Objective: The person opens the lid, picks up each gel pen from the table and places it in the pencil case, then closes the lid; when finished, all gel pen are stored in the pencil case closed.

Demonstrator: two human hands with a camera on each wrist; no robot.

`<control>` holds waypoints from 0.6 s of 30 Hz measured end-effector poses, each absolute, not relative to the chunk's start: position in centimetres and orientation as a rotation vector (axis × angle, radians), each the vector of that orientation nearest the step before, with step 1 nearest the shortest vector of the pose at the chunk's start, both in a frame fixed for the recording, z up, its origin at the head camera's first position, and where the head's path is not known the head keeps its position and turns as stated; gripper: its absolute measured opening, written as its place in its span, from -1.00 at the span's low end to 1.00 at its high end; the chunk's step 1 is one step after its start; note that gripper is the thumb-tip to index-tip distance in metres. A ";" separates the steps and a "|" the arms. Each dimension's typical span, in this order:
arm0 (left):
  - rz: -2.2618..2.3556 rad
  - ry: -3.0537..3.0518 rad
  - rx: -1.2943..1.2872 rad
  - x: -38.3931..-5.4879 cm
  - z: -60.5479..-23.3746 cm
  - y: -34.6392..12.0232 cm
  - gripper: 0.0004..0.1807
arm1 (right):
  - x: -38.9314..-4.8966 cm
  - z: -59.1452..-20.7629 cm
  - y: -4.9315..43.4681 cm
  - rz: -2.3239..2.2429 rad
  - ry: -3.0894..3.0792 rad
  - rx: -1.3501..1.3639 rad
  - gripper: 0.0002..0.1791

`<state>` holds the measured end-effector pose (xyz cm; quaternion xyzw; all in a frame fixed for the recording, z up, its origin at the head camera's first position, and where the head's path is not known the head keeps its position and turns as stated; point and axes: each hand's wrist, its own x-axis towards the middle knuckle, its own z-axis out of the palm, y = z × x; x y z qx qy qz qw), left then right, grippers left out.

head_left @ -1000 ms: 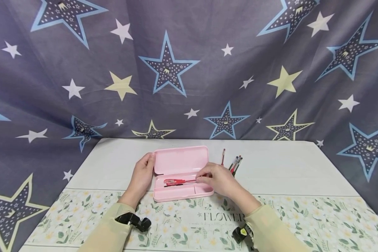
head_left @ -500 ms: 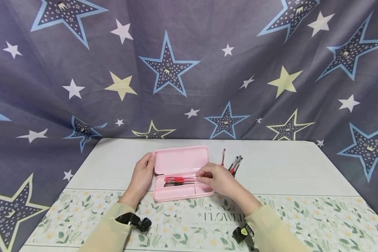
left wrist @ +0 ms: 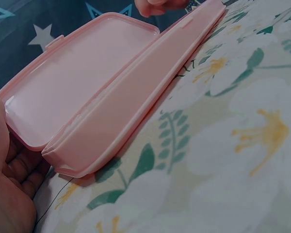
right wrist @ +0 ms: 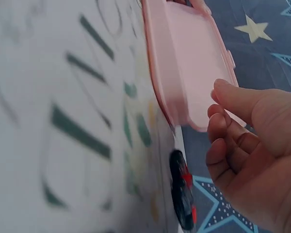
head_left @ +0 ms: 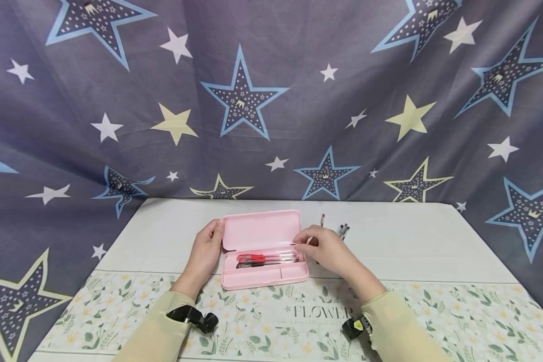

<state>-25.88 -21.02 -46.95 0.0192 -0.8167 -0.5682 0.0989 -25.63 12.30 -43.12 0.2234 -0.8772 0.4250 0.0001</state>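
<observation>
A pink pencil case [head_left: 261, 229] lies opened flat-side up, its lid tilted back. My left hand [head_left: 206, 251] grips the lid's left edge, thumb on the inner face and fingers behind it, as the left wrist view also shows. In the rear compartment lie red pens [head_left: 250, 258] and a black pen [head_left: 252, 264], side by side. My right hand [head_left: 328, 251] hovers over the case's right end. Its fingers are loosely curled with thumb near the index fingertip, and the right wrist view shows nothing between them.
Several loose pens [head_left: 344, 230] lie on the table right of the case, partly hidden behind my right hand. A single pen [head_left: 323, 219] lies just left of them. A starry cloth [head_left: 271, 125] hangs behind the table. The floral mat [head_left: 271, 327] covers the front.
The red and black pens have settled side by side in the case. My right hand has let go of them and moved up and to the right. The left hand stays put.
</observation>
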 end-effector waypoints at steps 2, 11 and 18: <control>-1.680 -2.415 0.055 -25.9 -46.9 -21.0 -0.33 | -25.9 -43.0 12.8 1.343 -2.750 0.670 -0.88; -1.669 -2.420 0.075 -25.9 -46.9 -21.0 -0.33 | -27.5 -42.8 16.0 1.293 -2.699 0.500 -0.82; -1.671 -2.413 0.069 -26.0 -47.0 -21.0 -0.33 | -28.5 -43.0 18.4 1.272 -2.664 0.390 -0.80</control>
